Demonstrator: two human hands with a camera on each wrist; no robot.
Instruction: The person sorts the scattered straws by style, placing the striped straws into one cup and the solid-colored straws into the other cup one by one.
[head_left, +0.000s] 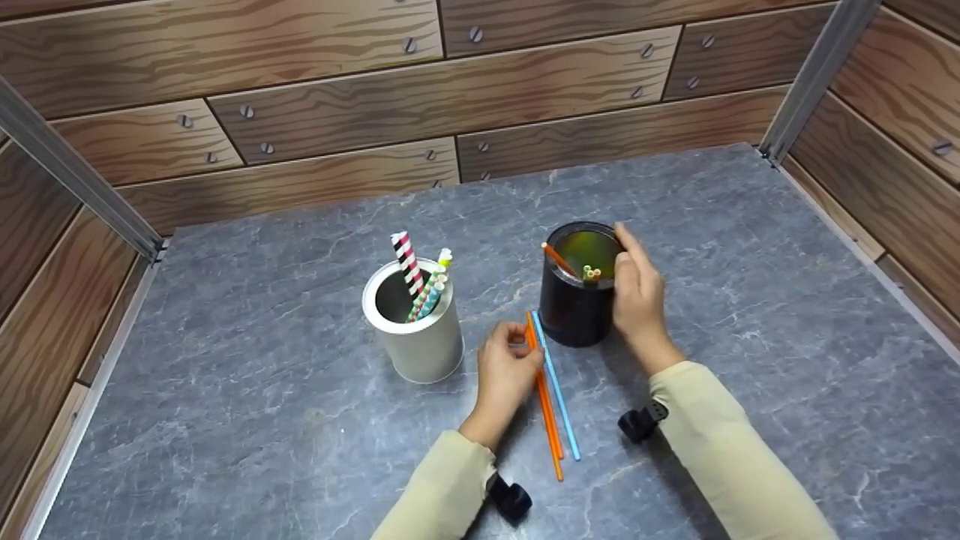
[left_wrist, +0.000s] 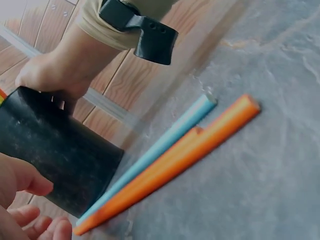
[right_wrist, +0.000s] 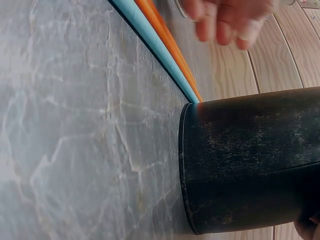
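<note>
Two orange straws (head_left: 547, 409) and a light blue straw (head_left: 559, 397) lie close together on the grey marbled table. My left hand (head_left: 508, 367) hovers over the orange straws' far part, its fingers loosely bent; in the left wrist view a gap shows between thumb and fingers, with nothing held. A black cup (head_left: 571, 315) stands upright at the straws' far ends, my right hand (head_left: 637, 296) gripping its right side near the rim. Inside it, an orange straw (head_left: 559, 259) leans on the left rim, and several thin straw ends (head_left: 592, 273) show lower down.
Left of my left hand stands a white cup (head_left: 429, 351) holding several patterned paper straws (head_left: 409, 266), striped and dotted. Wood-print panels (head_left: 450, 97) wall the table at the back and sides, with metal posts (head_left: 817, 75) at the corners.
</note>
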